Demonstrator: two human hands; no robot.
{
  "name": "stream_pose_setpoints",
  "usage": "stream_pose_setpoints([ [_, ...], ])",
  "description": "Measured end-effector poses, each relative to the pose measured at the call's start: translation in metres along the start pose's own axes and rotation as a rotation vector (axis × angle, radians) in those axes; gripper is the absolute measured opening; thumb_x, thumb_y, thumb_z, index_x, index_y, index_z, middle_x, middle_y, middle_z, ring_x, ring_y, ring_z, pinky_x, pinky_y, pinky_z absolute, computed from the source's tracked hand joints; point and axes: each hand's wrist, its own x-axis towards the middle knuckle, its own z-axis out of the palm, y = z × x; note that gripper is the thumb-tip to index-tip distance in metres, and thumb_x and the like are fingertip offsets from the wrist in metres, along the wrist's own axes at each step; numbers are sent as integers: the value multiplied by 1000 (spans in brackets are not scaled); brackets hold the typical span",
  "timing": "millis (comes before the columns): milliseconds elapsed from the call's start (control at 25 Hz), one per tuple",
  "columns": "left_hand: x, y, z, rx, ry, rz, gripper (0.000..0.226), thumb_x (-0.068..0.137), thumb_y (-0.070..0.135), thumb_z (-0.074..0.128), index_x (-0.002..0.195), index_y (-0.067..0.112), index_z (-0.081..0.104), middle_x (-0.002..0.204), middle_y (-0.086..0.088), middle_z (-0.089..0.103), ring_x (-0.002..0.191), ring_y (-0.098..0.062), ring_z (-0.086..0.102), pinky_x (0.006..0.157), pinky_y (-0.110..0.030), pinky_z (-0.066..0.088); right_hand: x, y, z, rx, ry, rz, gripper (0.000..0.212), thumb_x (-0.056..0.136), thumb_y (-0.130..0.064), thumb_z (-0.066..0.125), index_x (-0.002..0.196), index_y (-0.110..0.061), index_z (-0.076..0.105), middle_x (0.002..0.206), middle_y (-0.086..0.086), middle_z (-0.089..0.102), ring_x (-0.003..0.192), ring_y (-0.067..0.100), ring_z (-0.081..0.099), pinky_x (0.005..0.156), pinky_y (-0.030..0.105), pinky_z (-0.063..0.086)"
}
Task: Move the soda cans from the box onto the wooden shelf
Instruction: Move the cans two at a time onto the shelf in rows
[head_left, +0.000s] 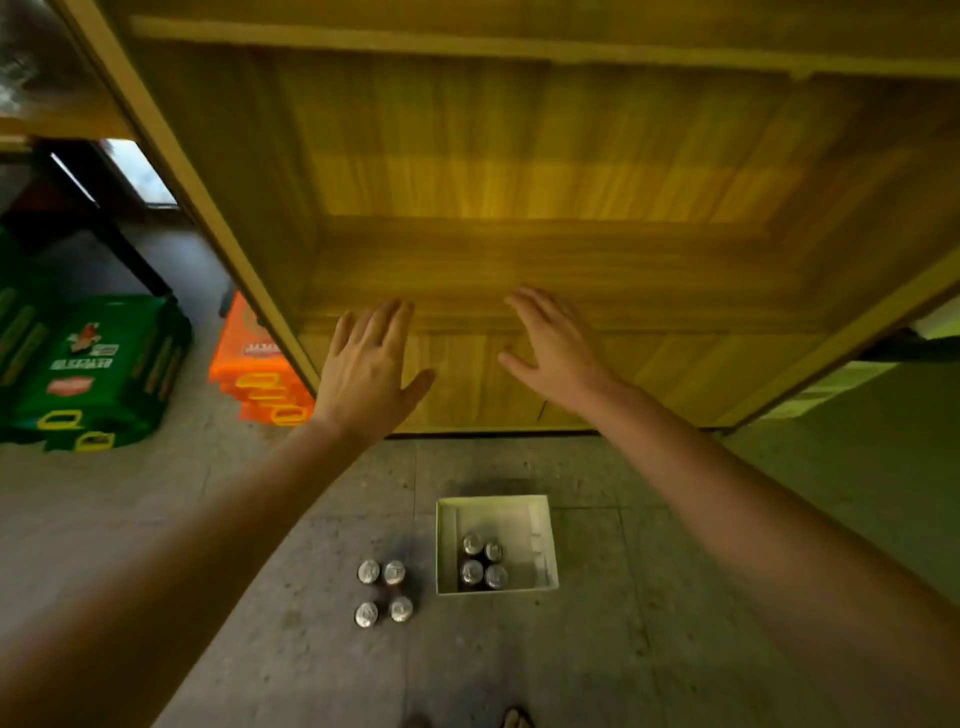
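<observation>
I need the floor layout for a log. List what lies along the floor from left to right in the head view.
Green crates → orange crates → four loose soda cans standing on the floor → white box holding four more cans.

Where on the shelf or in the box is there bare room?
The wooden shelf board between its side panels is bare. The white cardboard box is free along its right and far walls; four silver-topped soda cans crowd its near-left corner.
</observation>
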Motion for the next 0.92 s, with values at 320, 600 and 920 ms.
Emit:
stream_pose_setpoints([
  [320,-94,-18,249,-120,-343,-53,73,78,30,67,138,2,37,140,-19,45,128,-36,45,111,-45,20,-76,107,243,84,-185,41,57,85,-28,58,135,-11,38,141,9,44,131,25,39,115,41,23],
  [600,-142,-40,456,-437,-598,-378,75,83,22,63,145,14,21,146,-14,35,125,-33,45,100,-42,41,-109,184,460,115,-377,178,44,91,-26,50,132,-13,44,131,9,55,123,26,47,107,37,28],
  [920,-153,-60,650,-957,-717,-610,74,79,2,64,142,15,27,143,-12,39,131,-30,41,98,-41,47,-115,243,647,310,-444,265,59,85,-20,59,138,-17,33,141,5,46,128,23,42,105,36,37],
])
